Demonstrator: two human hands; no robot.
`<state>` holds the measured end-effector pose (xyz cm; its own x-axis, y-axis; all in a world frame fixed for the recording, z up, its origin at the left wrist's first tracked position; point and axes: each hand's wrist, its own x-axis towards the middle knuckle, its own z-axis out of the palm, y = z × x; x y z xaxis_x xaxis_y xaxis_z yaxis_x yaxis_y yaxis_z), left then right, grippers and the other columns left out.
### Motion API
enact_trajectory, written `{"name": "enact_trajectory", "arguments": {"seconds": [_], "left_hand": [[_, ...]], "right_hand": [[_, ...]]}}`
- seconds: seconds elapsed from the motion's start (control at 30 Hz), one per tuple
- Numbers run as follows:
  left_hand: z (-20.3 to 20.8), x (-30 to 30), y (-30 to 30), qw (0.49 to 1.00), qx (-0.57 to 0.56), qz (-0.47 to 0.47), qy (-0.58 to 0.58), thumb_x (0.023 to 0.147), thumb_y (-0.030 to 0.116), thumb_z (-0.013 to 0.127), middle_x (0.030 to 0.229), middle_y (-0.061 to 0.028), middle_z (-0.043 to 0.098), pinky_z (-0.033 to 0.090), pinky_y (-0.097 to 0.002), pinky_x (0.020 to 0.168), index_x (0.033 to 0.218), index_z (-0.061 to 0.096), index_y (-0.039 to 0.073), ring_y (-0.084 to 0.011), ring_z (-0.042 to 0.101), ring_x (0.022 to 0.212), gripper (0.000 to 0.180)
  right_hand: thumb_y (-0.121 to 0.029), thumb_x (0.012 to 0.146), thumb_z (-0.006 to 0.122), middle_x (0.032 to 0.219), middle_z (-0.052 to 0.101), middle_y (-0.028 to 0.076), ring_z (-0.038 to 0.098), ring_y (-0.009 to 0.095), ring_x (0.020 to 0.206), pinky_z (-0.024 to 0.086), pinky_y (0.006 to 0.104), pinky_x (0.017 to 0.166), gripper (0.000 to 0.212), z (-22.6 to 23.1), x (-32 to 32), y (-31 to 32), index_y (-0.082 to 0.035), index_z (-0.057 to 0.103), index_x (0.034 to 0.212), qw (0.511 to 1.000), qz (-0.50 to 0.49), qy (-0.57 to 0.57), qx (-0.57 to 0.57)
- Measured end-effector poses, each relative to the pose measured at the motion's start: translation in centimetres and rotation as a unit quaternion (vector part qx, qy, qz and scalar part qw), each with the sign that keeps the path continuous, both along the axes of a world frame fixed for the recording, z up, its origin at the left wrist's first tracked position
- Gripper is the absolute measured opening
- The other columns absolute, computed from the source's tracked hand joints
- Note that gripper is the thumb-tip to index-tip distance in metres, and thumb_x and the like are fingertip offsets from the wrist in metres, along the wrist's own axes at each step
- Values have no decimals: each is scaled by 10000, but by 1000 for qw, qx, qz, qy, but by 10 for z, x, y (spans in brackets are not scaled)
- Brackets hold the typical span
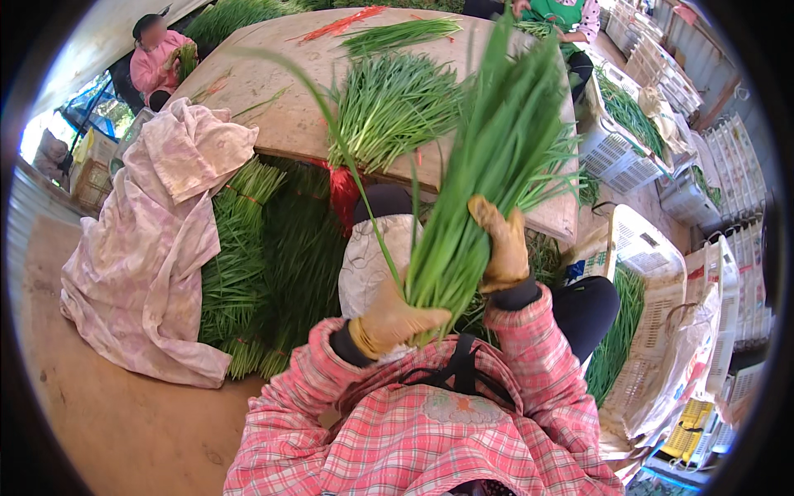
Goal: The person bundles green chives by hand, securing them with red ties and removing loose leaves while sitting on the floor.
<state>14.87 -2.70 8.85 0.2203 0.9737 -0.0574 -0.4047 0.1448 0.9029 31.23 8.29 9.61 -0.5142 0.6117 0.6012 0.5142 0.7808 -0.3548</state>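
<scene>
A large bundle of long flat green leaves, like garlic chives [475, 198], is held tilted up in front of my chest, tips pointing away. My left hand [393, 318], in a yellowish glove, is closed round its pale cut ends, and one long leaf sticks out apart to the left. My right hand [500, 246], in a stained glove, clasps the bundle's right side higher up; some of its fingers are hidden behind the leaves. Just beyond, a loose pile of chives [393, 107] lies on the wooden table [289, 124].
Bound chive bundles [240, 248] lie at the left, partly under a pink cloth [153, 240]. Red ties [343, 198] hang at the table's edge. To the right stand a white crate [649, 273] of chives and stacked crates [736, 165]. Two people [157, 62] sit across the table.
</scene>
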Motion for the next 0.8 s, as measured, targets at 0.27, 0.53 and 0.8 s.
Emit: {"name": "enact_trajectory", "arguments": {"seconds": [0.27, 0.53, 0.8], "left_hand": [[72, -105, 129, 991, 112, 18, 63, 741, -27, 634, 1106, -93, 619, 507, -308, 815, 1219, 499, -13, -182, 616, 941, 498], [40, -189, 246, 975, -10, -23, 221, 784, 125, 698, 1115, -121, 606, 476, -315, 865, 1217, 490, -39, -204, 591, 989, 507], [-2, -208, 290, 943, -36, 47, 327, 782, 227, 730, 1083, -107, 598, 475, -303, 838, 1216, 458, -34, -166, 581, 937, 574]], "right_hand": [[-89, 839, 631, 1132, 624, 127, 609, 224, 1010, 469, 310, 903, 373, 69, -86, 148, 33, 545, 1181, 983, 170, 12, 68], [-254, 737, 775, 993, 652, 77, 616, 204, 923, 533, 339, 773, 481, 52, -163, 225, -1, 580, 1096, 765, 14, 257, -590], [-154, 716, 780, 818, 636, 162, 606, 212, 660, 496, 322, 568, 576, -13, -148, 227, 158, 468, 1087, 823, -66, 190, -531]]}}
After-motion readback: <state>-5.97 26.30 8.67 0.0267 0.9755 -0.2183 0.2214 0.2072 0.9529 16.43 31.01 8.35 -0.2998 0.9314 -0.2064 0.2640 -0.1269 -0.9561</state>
